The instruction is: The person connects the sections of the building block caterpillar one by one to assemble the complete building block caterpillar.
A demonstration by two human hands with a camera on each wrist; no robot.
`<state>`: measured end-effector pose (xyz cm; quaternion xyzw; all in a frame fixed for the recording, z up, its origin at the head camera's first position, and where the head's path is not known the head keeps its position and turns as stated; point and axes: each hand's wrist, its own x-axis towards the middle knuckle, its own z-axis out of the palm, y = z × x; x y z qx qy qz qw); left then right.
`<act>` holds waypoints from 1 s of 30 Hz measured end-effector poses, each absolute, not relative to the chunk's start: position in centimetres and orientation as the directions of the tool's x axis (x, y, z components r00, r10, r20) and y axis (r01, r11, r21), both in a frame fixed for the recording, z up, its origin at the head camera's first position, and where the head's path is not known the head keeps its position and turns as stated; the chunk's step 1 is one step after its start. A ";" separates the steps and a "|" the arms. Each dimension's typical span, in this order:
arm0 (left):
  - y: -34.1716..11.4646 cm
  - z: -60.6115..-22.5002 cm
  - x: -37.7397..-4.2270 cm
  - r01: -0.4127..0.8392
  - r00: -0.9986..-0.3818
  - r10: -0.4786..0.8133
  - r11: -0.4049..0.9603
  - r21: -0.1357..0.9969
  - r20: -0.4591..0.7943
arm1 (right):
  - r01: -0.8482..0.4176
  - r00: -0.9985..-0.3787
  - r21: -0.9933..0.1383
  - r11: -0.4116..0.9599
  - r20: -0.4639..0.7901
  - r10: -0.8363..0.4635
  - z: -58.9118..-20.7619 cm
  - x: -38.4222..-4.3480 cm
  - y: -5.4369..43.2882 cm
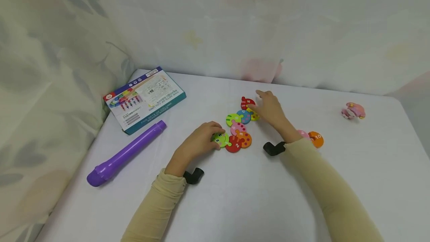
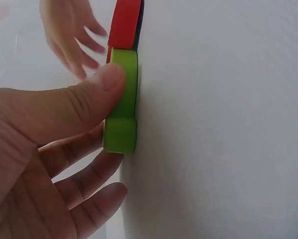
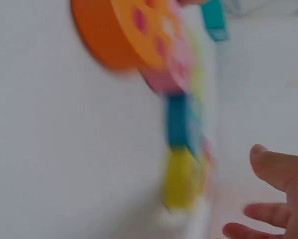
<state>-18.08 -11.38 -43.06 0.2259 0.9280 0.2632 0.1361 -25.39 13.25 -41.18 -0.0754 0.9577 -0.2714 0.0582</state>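
Observation:
Numbered round puzzle pieces, joined in a curving caterpillar chain, lie on the white table. My left hand (image 1: 202, 138) pinches the green smiling head piece (image 1: 220, 140) between thumb and fingers; the left wrist view shows my thumb on its green edge (image 2: 125, 99). The red 2 piece (image 1: 234, 144) adjoins it, followed by orange, pink, light green and blue pieces. My right hand (image 1: 270, 109) is beside the yellow piece (image 1: 254, 114) and the red 8 piece (image 1: 247, 103) at the far end. In the right wrist view its fingers are apart and hold nothing.
Near my right wrist lie a pink piece (image 1: 303, 133) and an orange 10 piece (image 1: 316, 139). A small pink toy (image 1: 354, 111) sits at far right. On the left are a puzzle box (image 1: 144, 98) and a purple toy microphone (image 1: 125, 155). Fabric hangs behind the table.

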 end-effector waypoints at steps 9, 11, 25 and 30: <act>-11.3 -43.1 -18.3 0.335 -0.864 0.482 0.765 0.550 -0.145 | -0.163 -0.964 -0.265 0.950 -0.162 -0.211 -38.5 -19.5 22.7; -11.4 -43.1 -18.3 0.327 -0.865 0.479 0.764 0.556 -0.150 | -0.157 -0.961 -0.209 0.965 -0.193 -0.198 -39.1 -18.2 23.9; -11.4 -43.2 -18.2 0.323 -0.866 0.478 0.757 0.569 -0.144 | -0.448 -0.875 -0.235 0.862 -0.081 -0.477 -42.0 -16.8 22.3; -11.4 -43.2 -18.1 0.322 -0.867 0.478 0.755 0.572 -0.142 | -0.331 -0.926 -0.323 0.886 -0.066 -0.371 -42.3 -17.4 21.6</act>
